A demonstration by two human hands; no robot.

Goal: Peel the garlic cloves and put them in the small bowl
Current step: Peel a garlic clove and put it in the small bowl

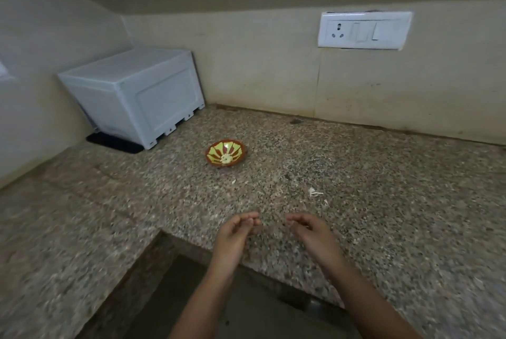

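Granite counter [356, 174] holds small bowl [211, 151], well beyond both hands. Peel scraps [315, 193] lie right of bowl. Left hand [235, 232]: fingertips meet thumb, contents too blurred to tell. Right hand [309, 232] relaxed, loosely curled, grasping nothing.

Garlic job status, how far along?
Peel scraps lie on the counter; something pale, perhaps a clove, sits in the small bowl. Left hand and right hand hover, fingers curled; blur hides any clove. Remaining unpeeled garlic: none visible.
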